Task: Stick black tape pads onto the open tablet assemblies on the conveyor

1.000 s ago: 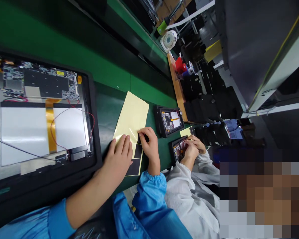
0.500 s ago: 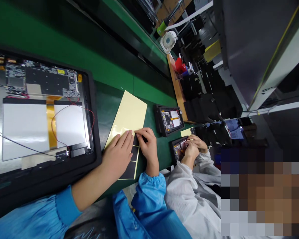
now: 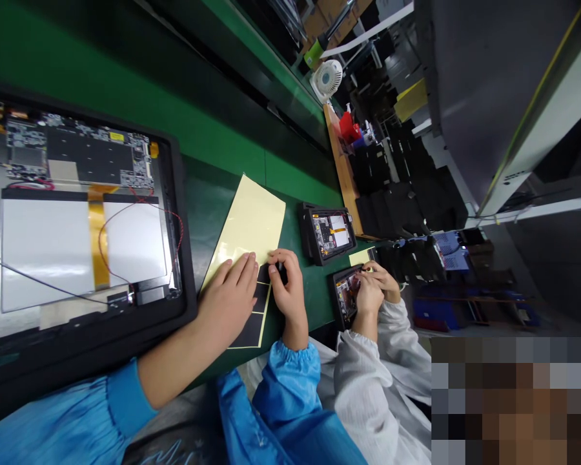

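Observation:
A pale yellow backing sheet [image 3: 254, 216] lies on the green bench, with black rectangular stickers [image 3: 248, 330] on its lower part. My left hand [image 3: 230, 297] rests flat across the sheet, fingers stretched out, holding nothing. At the sheet's right edge my right hand [image 3: 286, 284] pinches a black sticker [image 3: 277, 266] between thumb and fingers; the piece is partly hidden by the fingers. Left of the hands sits an opened tablet device [image 3: 84, 213] in a black frame, showing circuit boards, white battery packs, orange tape and thin wires.
A smaller-looking opened device [image 3: 330, 231] stands farther along the green bench [image 3: 198, 187]. Beyond it, a co-worker's hands [image 3: 374, 290] work over another device [image 3: 345, 300]. A white fan [image 3: 327, 79] and a red object [image 3: 349, 128] are farther back.
My right hand's fingertips have moved slightly right, with the black sticker's corner raised from the sheet. My left hand stays almost in place. The co-worker's hands have shifted slightly.

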### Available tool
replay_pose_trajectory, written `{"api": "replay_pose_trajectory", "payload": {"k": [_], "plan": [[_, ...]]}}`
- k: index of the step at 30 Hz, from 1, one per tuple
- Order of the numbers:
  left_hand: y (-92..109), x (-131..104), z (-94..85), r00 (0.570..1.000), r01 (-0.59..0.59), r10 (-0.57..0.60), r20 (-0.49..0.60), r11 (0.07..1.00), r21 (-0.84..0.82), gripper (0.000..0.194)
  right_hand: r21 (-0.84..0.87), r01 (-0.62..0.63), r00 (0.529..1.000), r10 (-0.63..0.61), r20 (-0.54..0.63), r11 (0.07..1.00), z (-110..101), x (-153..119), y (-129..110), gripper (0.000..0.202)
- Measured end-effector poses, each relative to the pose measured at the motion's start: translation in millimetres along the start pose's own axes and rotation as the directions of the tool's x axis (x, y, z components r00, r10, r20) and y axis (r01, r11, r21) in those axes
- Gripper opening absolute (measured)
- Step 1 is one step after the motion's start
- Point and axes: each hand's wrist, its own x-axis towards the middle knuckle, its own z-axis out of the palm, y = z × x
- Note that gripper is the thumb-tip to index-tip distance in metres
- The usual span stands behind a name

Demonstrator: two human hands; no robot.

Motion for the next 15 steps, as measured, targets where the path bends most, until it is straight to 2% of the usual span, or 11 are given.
{"api": "replay_pose_trajectory", "payload": {"k": [3, 9, 15], "plan": [[0.3, 0.3, -0.8, 1.000, -0.001, 0.001, -0.001, 1.000, -0.005, 0.059, -0.007, 0.016, 1.000, -0.016, -0.010, 1.000, -3.8, -5.4, -5.4, 0.001], [-0.4, 1.2, -2.8, 1.000, 0.000, 0.000, 0.006, 1.000, -0.013, 0.060, -0.067, 0.055, 0.998, -0.055, -0.004, 0.996, -14.4, -14.9, -17.9, 0.011], [-2.7, 1.8, -4.4, 1.000, -0.007, 0.008, 0.006, 0.999, -0.044, 0.057, -0.130, 0.094, 0.995, -0.095, 0.001, 0.987, -48.9, -33.8, -52.0, 0.013]]}}
